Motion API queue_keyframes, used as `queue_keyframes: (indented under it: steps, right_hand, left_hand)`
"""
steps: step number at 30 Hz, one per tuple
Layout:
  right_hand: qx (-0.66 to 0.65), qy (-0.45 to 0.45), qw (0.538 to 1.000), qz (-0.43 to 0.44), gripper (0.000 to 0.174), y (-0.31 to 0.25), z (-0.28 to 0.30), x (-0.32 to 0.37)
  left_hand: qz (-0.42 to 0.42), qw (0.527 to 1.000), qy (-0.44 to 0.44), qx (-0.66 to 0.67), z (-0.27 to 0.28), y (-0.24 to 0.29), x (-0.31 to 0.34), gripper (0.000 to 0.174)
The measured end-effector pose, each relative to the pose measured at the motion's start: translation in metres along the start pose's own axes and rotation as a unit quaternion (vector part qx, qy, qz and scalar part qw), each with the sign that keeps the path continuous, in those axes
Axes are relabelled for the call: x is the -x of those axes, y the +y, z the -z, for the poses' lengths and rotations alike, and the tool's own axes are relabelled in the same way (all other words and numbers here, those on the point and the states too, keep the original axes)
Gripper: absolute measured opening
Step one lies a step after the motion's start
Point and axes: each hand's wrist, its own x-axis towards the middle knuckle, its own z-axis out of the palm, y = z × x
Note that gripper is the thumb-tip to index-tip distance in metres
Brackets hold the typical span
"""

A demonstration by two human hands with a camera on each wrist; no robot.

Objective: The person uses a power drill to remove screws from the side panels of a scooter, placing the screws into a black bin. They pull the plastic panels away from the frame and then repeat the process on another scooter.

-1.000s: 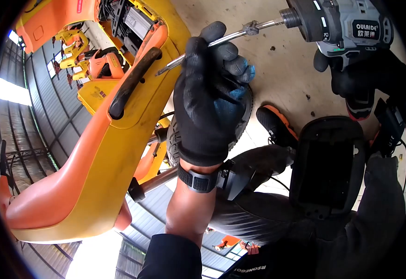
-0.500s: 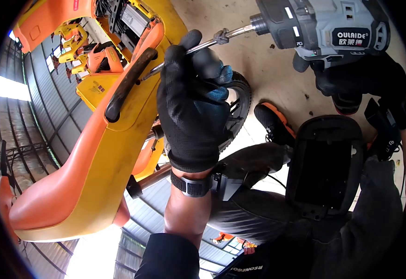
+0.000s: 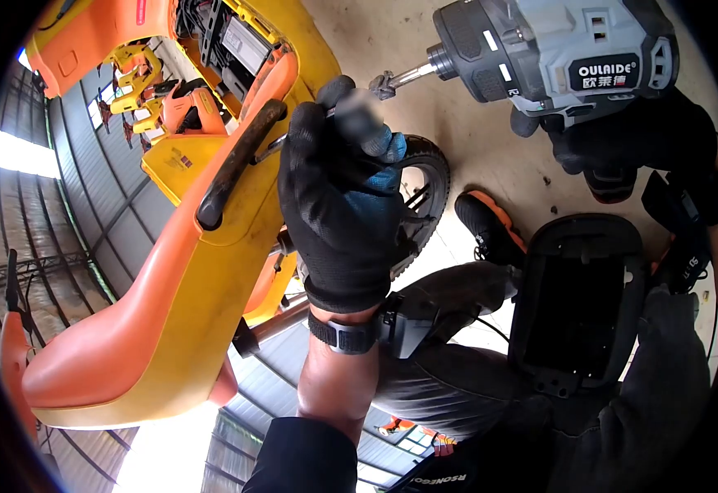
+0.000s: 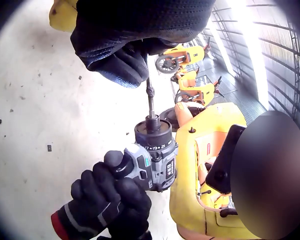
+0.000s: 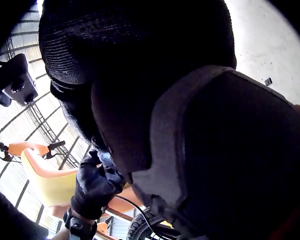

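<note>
Fingers [image 3: 326, 111] of the left hand [image 3: 338, 214] curl round the long bit [image 3: 404, 76], steadying it, while the right hand [image 4: 110, 200] clenches the drill [image 3: 552, 53]. The tip is beside the black handle [image 3: 232, 168] on the scooter body [image 3: 178, 304] — lining-up stage, I'd say; can't tell if it's seated.

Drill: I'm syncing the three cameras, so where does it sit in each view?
Head: drill upper right, gripped by the right hand.
Left wrist: lower centre, its bit pointing up.
Right wrist: cannot be made out; the right hand's glove fills the picture.
Shared landmark: the gloved left hand.
</note>
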Motion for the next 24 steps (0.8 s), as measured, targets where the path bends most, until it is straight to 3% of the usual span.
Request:
queue_keyframes:
  steps: [8, 11, 14, 16, 18, 20, 22, 23, 24]
  right_hand:
    - [-0.022, 0.005, 1.0, 0.005, 0.049, 0.0, 0.0, -0.003]
    - [-0.028, 0.008, 1.0, 0.007, 0.049, -0.001, -0.002, -0.005]
    - [-0.031, 0.009, 0.999, 0.007, 0.049, -0.001, -0.003, -0.004]
    - [-0.025, 0.009, 1.0, 0.007, 0.049, -0.001, -0.003, -0.003]
    - [-0.022, 0.008, 1.0, 0.01, 0.049, -0.001, -0.003, -0.003]
    - [-0.019, 0.008, 1.0, 0.009, 0.049, 0.0, -0.001, -0.001]
    - [-0.018, 0.011, 1.0, 0.006, 0.049, 0.0, -0.002, 0.002]
    - [-0.016, 0.012, 1.0, 0.008, 0.049, -0.001, -0.005, 0.002]
    - [-0.018, 0.014, 1.0, 0.009, 0.049, -0.001, -0.005, -0.001]
  left_hand:
    - [-0.029, 1.0, 0.003, 0.01, -0.002, -0.003, 0.002, 0.045]
    - [-0.021, 0.999, -0.005, -0.024, -0.003, 0.0, -0.001, 0.046]
    - [-0.071, 0.985, 0.026, -0.156, -0.002, 0.001, 0.001, 0.045]
    - [0.072, 0.991, 0.032, 0.113, -0.002, 0.009, 0.011, 0.033]
    - [0.093, 0.991, 0.038, 0.093, 0.008, 0.015, 0.035, 0.038]
    - [0.068, 0.969, 0.046, -0.232, 0.032, 0.017, 0.054, 0.032]
    - [0.025, 0.848, 0.047, -0.528, 0.06, 0.015, 0.069, 0.037]
    - [0.008, 0.847, 0.054, -0.528, 0.068, 0.017, 0.073, 0.041]
    - [-0.02, 0.798, 0.029, -0.601, 0.07, 0.026, 0.078, 0.046]
